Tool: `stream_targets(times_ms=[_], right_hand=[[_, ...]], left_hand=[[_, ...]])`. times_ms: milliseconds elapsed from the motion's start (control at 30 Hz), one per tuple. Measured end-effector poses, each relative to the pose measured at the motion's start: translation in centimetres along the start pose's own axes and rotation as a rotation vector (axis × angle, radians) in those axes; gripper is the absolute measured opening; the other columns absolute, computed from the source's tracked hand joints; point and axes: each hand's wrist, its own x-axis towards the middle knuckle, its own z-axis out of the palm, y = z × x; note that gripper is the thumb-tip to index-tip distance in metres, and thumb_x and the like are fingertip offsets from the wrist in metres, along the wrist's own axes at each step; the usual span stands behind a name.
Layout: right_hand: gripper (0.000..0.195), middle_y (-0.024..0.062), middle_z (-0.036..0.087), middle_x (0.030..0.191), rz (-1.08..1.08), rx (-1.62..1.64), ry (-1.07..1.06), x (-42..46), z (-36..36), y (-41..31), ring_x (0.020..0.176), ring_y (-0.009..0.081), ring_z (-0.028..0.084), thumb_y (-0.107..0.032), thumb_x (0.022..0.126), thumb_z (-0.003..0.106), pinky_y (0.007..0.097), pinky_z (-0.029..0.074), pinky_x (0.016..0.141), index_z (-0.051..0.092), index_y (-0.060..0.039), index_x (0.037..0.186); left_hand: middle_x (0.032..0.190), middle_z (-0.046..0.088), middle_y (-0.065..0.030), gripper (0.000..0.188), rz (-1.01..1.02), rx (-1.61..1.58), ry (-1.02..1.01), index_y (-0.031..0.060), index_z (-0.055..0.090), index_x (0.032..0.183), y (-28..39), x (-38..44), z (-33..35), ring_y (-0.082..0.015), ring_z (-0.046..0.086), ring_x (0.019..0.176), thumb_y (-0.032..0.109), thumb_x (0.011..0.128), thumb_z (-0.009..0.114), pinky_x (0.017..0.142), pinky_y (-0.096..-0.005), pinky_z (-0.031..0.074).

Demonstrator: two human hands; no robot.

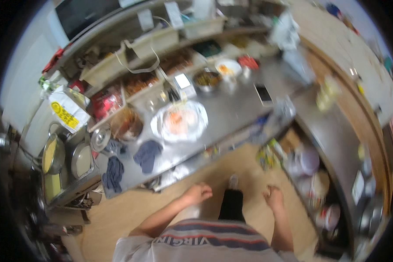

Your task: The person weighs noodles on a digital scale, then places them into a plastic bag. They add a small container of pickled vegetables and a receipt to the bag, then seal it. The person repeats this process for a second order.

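Both of my hands hang over the floor, in front of a long steel counter (pixel 229 111). My left hand (pixel 199 193), its fingers loosely curled, is near the counter's front edge and touches nothing that I can see. Lower right of the counter, my right hand (pixel 274 196) is beside the open shelf, with its fingers apart and nothing visible in them. A foil-lined plate (pixel 199 122) of food with orange bits lies on the counter, ahead of my left hand. Two dark cloths (pixel 148 155) are to its left. The picture is blurred.
A metal bowl of food (pixel 207 79), a white plate (pixel 228 67) and a phone (pixel 263 94) stand farther back. Bins line the rear shelf. At left are a sink (pixel 67 186) and a strainer (pixel 53 154). Plastic tubs (pixel 309 162) fill the right lower shelf.
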Motion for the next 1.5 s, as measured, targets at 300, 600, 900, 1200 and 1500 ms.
stream_targets(times_ms=[300, 600, 900, 1200, 1500], right_hand=[[0.028, 0.0155, 0.062, 0.092, -0.685, 0.244, 0.218, 38.4, -6.8, -12.7, 0.083, 0.0346, 0.060, -0.030, 0.080, 0.066, 0.0442, 0.047, 0.072, 0.065, -0.0044, 0.091], [0.026, 0.0152, 0.061, 0.099, -1.005, 0.372, 0.470, 59.0, -22.9, -31.3, 0.090, 0.0336, 0.058, -0.020, 0.081, 0.066, 0.0399, 0.047, 0.078, 0.063, 0.0006, 0.097], [0.030, 0.0160, 0.060, 0.105, -1.062, 0.413, 0.673, 69.5, -29.7, -40.8, 0.089, 0.0317, 0.060, -0.020, 0.082, 0.064, 0.0367, 0.048, 0.077, 0.061, -0.0008, 0.105], [0.117, 0.0280, 0.032, 0.141, -0.985, 0.654, 0.448, 78.7, -31.7, -49.6, 0.132, 0.0353, 0.033, -0.045, 0.059, 0.083, 0.0391, 0.031, 0.107, 0.017, 0.0044, 0.142], [0.131, 0.0261, 0.032, 0.142, -1.227, 0.779, 0.193, 81.8, -32.9, -52.2, 0.133, 0.0366, 0.031, -0.045, 0.053, 0.087, 0.0405, 0.026, 0.110, 0.007, 0.0050, 0.143]], left_hand=[[0.092, 0.063, -0.0167, 0.016, 0.395, 0.626, 0.887, 0.0016, 0.065, 0.089, 13.4, 20.4, -35.3, -0.0350, 0.059, 0.086, 0.011, 0.076, 0.068, 0.078, -0.0424, 0.048], [0.098, 0.066, -0.0169, 0.023, 0.198, 0.745, 1.133, 0.0068, 0.067, 0.104, 21.9, 38.5, -64.4, -0.0327, 0.063, 0.090, 0.017, 0.084, 0.061, 0.078, -0.0382, 0.050], [0.091, 0.067, -0.0172, 0.040, -0.412, 0.711, 0.883, -0.0014, 0.066, 0.095, 23.9, 47.8, -73.8, -0.0282, 0.065, 0.083, 0.036, 0.087, 0.056, 0.074, -0.0355, 0.052], [0.075, 0.069, -0.0053, 0.024, -0.404, 0.871, 1.020, 0.0067, 0.070, 0.073, 23.7, 49.0, -74.7, -0.0204, 0.065, 0.075, 0.030, 0.077, 0.068, 0.073, -0.0321, 0.051], [0.073, 0.068, -0.0048, 0.025, -0.280, 0.743, 1.102, 0.0085, 0.071, 0.077, 24.4, 47.8, -76.3, -0.0178, 0.064, 0.072, 0.032, 0.079, 0.066, 0.068, -0.0322, 0.050]])
